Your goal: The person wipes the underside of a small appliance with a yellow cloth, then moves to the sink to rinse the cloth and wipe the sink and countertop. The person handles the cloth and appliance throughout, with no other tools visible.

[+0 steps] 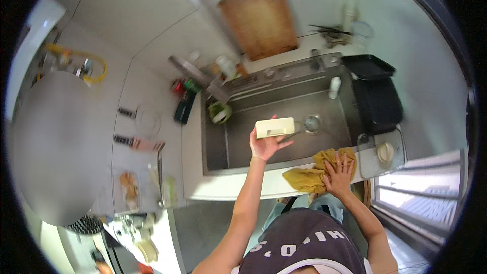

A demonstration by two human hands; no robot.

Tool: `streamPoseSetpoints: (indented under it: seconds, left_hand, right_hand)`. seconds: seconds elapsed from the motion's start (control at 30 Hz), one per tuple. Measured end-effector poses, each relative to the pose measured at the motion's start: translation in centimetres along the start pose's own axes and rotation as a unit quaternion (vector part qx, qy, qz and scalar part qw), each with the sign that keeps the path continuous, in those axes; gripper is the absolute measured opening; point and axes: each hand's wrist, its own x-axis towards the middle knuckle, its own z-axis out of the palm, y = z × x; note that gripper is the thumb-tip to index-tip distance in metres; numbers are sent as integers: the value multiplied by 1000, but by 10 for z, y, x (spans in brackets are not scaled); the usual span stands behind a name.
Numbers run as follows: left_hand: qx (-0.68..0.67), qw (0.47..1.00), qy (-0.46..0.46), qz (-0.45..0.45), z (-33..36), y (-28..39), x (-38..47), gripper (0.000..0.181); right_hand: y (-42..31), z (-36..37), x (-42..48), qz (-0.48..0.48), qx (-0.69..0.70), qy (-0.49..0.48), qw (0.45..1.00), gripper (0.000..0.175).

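A cream rectangular plastic piece (274,126) with a slot near its lower edge rests in my left hand (265,145). The hand holds it from below, over the stainless steel sink (262,148), and some fingertips show behind it. My right hand (338,175) lies on a crumpled mustard-yellow cloth (308,179) at the sink's front right rim, fingers spread over the fabric. Part of the cloth lies on the white counter edge (213,188). Right of the cloth, a round cream object (385,152) sits on a clear tray or lid (367,163).
The sink holds a white bottle (335,87), a drain strainer (312,123) and a green bowl-like container (219,112). Black trays (376,102) stand along its right side. A wooden cutting board (260,21) leans behind. On the left counter lie a cleaver (139,142) and another black-handled utensil (127,112).
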Motion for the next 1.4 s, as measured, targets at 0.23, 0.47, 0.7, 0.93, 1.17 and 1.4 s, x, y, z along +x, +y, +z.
streamPoseSetpoints:
  seconds: [0.23,0.47,0.7,0.93,1.17,1.4]
  left_hand:
    - [304,879,360,-70,-2,75,-48,61]
    - [720,660,207,63,9,105,-30,44]
    - [255,932,259,-22,-116,101,-49,72]
    - [211,934,281,-59,-91,90,-10,54]
    - [657,596,446,114,-77,58,-18,51]
    - [217,930,179,235,-19,11,-252,48]
  right_hand:
    - [-61,6,34,-94,-28,-76,992,76]
    - [-87,33,44,-89,-71,-56,992,70]
    - [-85,36,43,-95,-84,-49,991,66]
    - [-83,42,42,-117,-99,11,988,58]
    - [-77,50,47,-26,-275,-148,950,61]
    - [-87,28,49,-245,-209,192,927,50]
